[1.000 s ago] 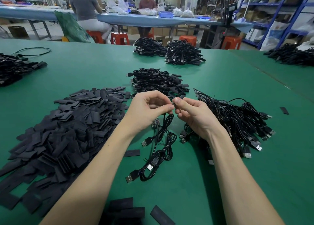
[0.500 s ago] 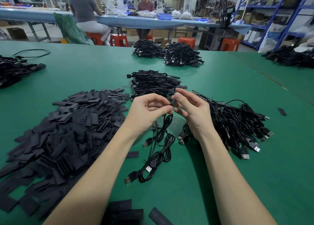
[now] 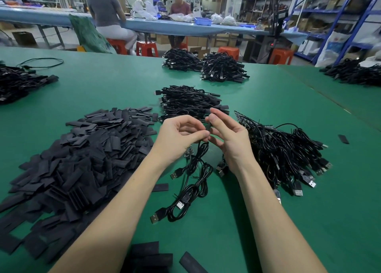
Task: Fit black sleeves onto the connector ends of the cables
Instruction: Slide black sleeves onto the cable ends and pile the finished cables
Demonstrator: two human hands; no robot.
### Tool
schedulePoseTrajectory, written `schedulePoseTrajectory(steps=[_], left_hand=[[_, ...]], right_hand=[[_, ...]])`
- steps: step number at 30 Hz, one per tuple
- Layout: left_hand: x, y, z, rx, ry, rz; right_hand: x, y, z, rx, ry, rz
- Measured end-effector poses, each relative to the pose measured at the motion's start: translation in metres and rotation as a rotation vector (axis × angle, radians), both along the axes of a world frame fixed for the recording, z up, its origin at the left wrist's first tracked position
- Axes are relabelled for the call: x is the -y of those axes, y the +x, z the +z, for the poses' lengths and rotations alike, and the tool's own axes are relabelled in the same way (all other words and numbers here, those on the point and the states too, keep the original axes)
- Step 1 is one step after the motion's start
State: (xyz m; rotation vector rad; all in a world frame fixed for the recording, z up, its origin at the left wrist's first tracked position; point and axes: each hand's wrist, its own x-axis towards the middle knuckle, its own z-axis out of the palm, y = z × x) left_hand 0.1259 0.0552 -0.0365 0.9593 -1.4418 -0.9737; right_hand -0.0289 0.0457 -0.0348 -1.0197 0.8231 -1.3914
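My left hand (image 3: 181,134) and my right hand (image 3: 228,136) meet over the middle of the green table (image 3: 103,91). Between their fingertips stands a small black sleeve (image 3: 208,127) on a cable end. The left hand pinches the cable just below it, and the right thumb and forefinger pinch the sleeve's top. Several black USB cables (image 3: 191,192) hang from the left hand and lie coiled on the table. A big heap of flat black sleeves (image 3: 78,161) lies to the left.
A pile of cables (image 3: 288,157) lies right of my hands, another (image 3: 187,101) just beyond them, and more (image 3: 222,70) farther back. Loose sleeves (image 3: 152,254) lie at the near edge. People sit at a blue table (image 3: 165,25) behind.
My right hand has risen and opened out, its fingers now spread above the sleeve. The left hand keeps its pinch on the cable end.
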Motion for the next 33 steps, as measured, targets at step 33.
schedulePoseTrajectory(steps=[33], left_hand=[[0.133,-0.005,0.015,1.148,-0.251,0.372]], right_hand=[[0.008,-0.002,-0.035,-1.146,-0.293,-0.336]])
